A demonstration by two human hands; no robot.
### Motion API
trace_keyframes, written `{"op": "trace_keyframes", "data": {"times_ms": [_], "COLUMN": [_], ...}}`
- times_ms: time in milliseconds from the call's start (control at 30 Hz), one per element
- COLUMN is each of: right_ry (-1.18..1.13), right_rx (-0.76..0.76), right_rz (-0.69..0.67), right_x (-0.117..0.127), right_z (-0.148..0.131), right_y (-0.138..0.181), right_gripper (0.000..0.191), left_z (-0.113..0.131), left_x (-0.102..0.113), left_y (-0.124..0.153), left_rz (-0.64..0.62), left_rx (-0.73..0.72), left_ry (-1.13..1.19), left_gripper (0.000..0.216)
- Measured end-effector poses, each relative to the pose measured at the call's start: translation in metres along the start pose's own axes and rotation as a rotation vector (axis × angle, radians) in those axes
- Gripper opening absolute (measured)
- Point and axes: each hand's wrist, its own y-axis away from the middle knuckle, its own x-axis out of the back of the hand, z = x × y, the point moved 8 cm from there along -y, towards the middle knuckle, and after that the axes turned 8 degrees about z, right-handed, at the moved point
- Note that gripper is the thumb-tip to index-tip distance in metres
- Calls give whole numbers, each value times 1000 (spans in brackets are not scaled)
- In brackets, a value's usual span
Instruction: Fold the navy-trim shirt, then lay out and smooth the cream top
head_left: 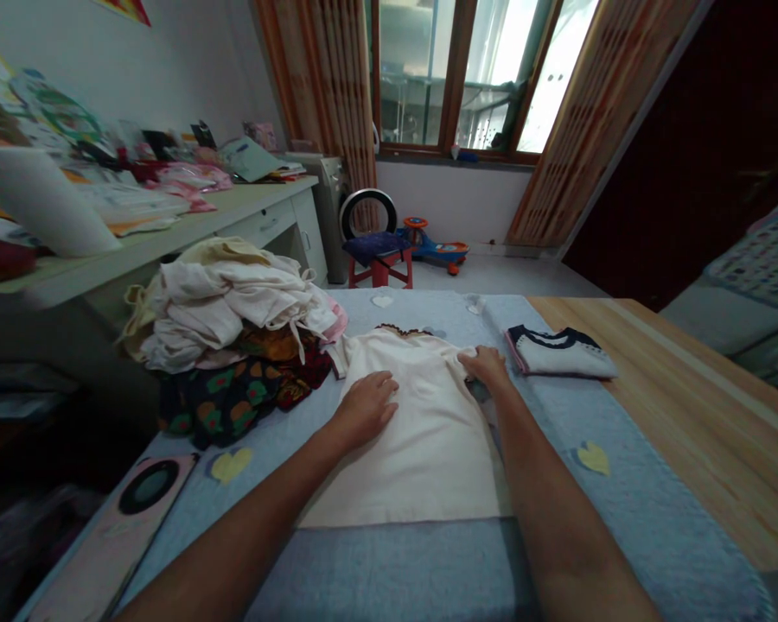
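A cream short-sleeved shirt [421, 432] lies spread out on a blue cloth [389, 570], its brown-trimmed neckline pointing away from me. My left hand [368, 408] rests on the shirt's left side, palm down with the fingers stretched out. At the shirt's right sleeve, my right hand [486, 364] has its fingers closed on the sleeve edge. To the left is a heaped pile of clothes [233, 294], whitish on top and dark floral below. Folded shirts [561, 352], the top one white with a navy neckline, lie to the right.
A pink phone-like object with a round black part [126, 527] lies at the cloth's left edge. Bare wooden tabletop [700, 389] shows on the right. A cluttered desk [272, 220] stands at left. Beyond the table are a red stool [381, 269] and a ride-on toy [437, 249].
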Motion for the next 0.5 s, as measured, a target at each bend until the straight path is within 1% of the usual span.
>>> {"op": "trace_keyframes", "data": {"times_ms": [100,233,367,500], "right_ry": [-48,-108,-102,-19], "right_rx": [48,120,139,82], "right_rz": [-11,-14,26,123], "right_x": [-3,4,23,37], "right_z": [-1,0,8,18], "right_y": [-6,-11,-24,-33], "right_gripper": [27,20,20,26], "left_z": [-2,-6,-6,-6], "left_x": [-19,-38,-41,-41], "left_y": [-10,-8,-4,-3], "left_rz": [99,124,107,74], "left_rx": [1,32,40,43], "left_ry": [-60,-90,-81,-70], "left_gripper": [39,50,54,54]}}
